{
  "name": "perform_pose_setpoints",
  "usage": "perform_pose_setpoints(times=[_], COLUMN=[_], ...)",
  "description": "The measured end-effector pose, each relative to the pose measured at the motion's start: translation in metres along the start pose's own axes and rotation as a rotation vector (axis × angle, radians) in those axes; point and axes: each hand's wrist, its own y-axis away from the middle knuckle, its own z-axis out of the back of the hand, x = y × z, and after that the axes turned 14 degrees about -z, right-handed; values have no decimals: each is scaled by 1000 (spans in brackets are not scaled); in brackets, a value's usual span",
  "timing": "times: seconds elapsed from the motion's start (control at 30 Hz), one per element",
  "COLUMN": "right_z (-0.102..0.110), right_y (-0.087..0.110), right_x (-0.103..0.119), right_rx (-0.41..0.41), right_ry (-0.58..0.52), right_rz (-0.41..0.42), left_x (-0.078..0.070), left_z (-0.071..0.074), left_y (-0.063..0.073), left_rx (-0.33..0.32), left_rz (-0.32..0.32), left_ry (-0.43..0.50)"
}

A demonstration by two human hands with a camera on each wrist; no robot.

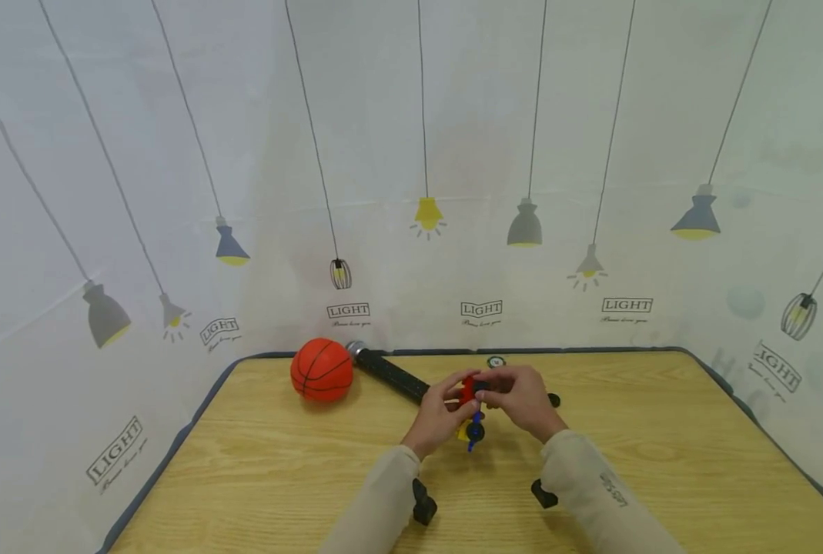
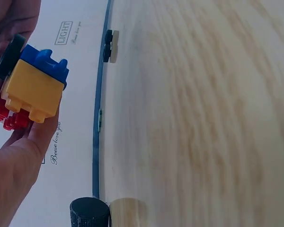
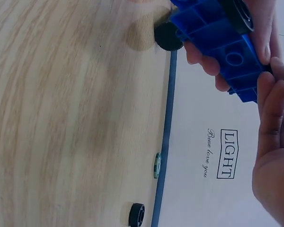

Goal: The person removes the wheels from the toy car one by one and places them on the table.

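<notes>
A toy car of building blocks is held up over the table between both hands. It has a blue chassis (image 3: pixel 222 45), a yellow block (image 2: pixel 33 87), red blocks (image 2: pixel 12 118) and a black wheel (image 1: pixel 476 432) at its near end. My left hand (image 1: pixel 440 415) grips the car by its sides, fingers wrapped round the red part. At the far end, my right hand (image 1: pixel 522 396) pinches a black wheel (image 1: pixel 481 386) against the chassis. The right fingertips (image 3: pixel 267 87) hide most of that wheel in the right wrist view.
A red basketball (image 1: pixel 322 370) sits at the back left beside a black microphone (image 1: pixel 392 375) with a silver head. Near the back edge lies a small round chip (image 1: pixel 496 362). A loose black wheel (image 1: pixel 553 400) is right of the hands. A printed curtain (image 1: pixel 480 254) surrounds the table.
</notes>
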Motion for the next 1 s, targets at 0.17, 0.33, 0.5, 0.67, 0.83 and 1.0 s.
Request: perform_pose_setpoints(times=[0.17,0.33,0.5,0.67,0.83,1.0], right_z=[-3,-6,-6,2,8,11], right_y=[-3,-6,-6,-5,-8,-7], right_x=[-3,-10,-18,-27,-24,-24], right_rx=[-44,-89,-149,-125,-89,-83], right_ry=[7,54,133,27,-44,-84], right_rz=[20,69,127,-15,-39,-61], left_x=[-2,-3,-10,-15,-14,-12], left_z=[-1,-2,-2,-1,2,4], left_y=[-1,-1,-3,-8,-6,-6], left_rx=[-4,-12,-91,-117,-150,-142], left_rz=[8,40,58,64,87,103], left_ry=[-17,-56,-69,-74,18,81])
